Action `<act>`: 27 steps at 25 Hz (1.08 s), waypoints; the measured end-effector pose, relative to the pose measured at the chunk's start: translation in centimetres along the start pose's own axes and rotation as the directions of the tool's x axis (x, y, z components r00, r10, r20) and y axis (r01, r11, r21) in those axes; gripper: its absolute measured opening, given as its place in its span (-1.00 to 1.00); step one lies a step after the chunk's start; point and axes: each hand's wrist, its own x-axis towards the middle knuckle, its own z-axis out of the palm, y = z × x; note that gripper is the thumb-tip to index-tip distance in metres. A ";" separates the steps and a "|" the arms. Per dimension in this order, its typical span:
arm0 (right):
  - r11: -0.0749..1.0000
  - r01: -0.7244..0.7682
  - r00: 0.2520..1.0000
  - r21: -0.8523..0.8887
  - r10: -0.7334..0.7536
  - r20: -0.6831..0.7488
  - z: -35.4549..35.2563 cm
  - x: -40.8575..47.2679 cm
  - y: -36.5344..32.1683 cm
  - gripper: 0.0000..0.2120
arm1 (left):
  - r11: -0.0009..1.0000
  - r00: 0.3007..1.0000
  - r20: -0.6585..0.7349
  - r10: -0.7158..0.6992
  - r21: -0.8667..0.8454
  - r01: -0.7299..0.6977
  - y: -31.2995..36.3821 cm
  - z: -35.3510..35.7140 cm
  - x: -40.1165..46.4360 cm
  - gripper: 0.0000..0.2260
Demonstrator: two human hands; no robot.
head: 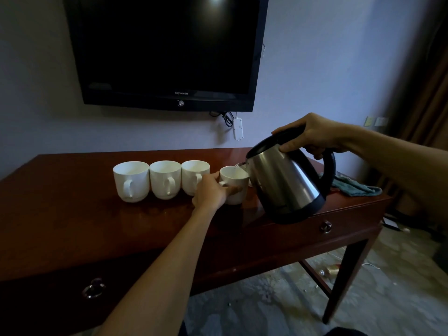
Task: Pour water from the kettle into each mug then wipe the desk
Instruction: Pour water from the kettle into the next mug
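Head view: our right hand [312, 134] grips the tipped kettle [286, 183] handle, spout over the white mug [236, 187] our left hand [211, 191] fingers hold.

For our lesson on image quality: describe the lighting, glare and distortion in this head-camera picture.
Head view: dim room, dark desk; a light glares off the television top; soft highlights on the steel kettle and white mugs; wide-angle bending at the edges.

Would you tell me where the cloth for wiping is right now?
The teal cloth lies on the desk's far right end, just behind the tilted kettle.
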 end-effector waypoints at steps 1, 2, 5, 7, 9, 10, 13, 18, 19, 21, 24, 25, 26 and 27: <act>1.000 -0.001 1.000 0.000 0.001 0.000 0.0 0.0 0.0 -0.54 | 1.000 1.000 0.003 0.005 -0.008 -0.005 0.0 0.0 0.0 -0.38; 1.000 0.001 1.000 0.000 -0.001 -0.001 0.0 0.0 -0.1 -0.55 | 1.000 1.000 0.003 0.007 -0.014 -0.007 -0.1 0.1 0.0 -0.37; 1.000 0.007 1.000 -0.004 -0.007 -0.001 0.0 -0.2 -0.1 -0.54 | 0.999 1.000 0.007 0.007 -0.034 -0.006 -0.2 0.3 0.0 -0.36; 1.000 0.007 1.000 -0.001 -0.007 0.002 0.0 -0.2 -0.1 -0.54 | 0.999 1.000 0.002 0.012 -0.037 -0.012 -0.2 0.2 0.1 -0.37; 1.000 0.005 1.000 0.000 -0.005 0.006 0.0 -0.1 -0.1 -0.54 | 0.999 1.000 0.002 0.014 -0.043 -0.014 -0.3 0.2 0.1 -0.37; 1.000 0.004 1.000 -0.001 -0.004 0.008 0.0 -0.1 -0.1 -0.55 | 0.999 1.000 0.002 0.014 -0.046 -0.014 -0.4 0.2 0.1 -0.37; 1.000 0.008 1.000 0.002 -0.008 0.012 0.0 0.0 -0.1 -0.54 | 0.999 1.000 0.005 0.010 -0.047 -0.010 -0.4 0.2 0.1 -0.36; 1.000 0.010 1.000 0.002 -0.010 0.026 -0.1 0.0 -0.1 -0.54 | 0.999 1.000 0.015 0.016 -0.052 -0.015 -0.4 0.2 0.1 -0.33; 1.000 0.010 1.000 0.003 -0.010 0.028 -0.2 0.0 0.0 -0.54 | 0.998 1.000 0.012 0.021 -0.052 -0.020 -0.4 0.2 0.0 -0.33; 1.000 0.010 1.000 0.008 -0.010 0.027 -0.2 0.0 0.0 -0.55 | 0.998 1.000 0.005 0.023 -0.051 -0.023 -0.5 0.3 0.1 -0.36; 1.000 0.011 1.000 0.019 -0.011 0.025 -0.1 0.0 0.1 -0.55 | 0.999 1.000 0.004 0.018 -0.037 -0.018 -0.6 0.3 0.3 -0.40; 1.000 0.010 1.000 0.019 -0.011 0.026 -0.1 0.0 0.1 -0.55 | 0.999 1.000 0.011 0.015 -0.034 -0.015 -0.6 0.4 0.3 -0.40; 1.000 0.009 1.000 0.020 -0.010 0.029 -0.1 0.1 0.1 -0.55 | 0.999 1.000 0.014 0.017 -0.037 -0.016 -0.6 0.3 0.3 -0.40; 1.000 0.008 0.999 0.022 -0.009 0.032 -0.1 0.2 0.1 -0.54 | 0.999 1.000 0.012 0.018 -0.039 -0.017 -0.7 0.3 0.3 -0.39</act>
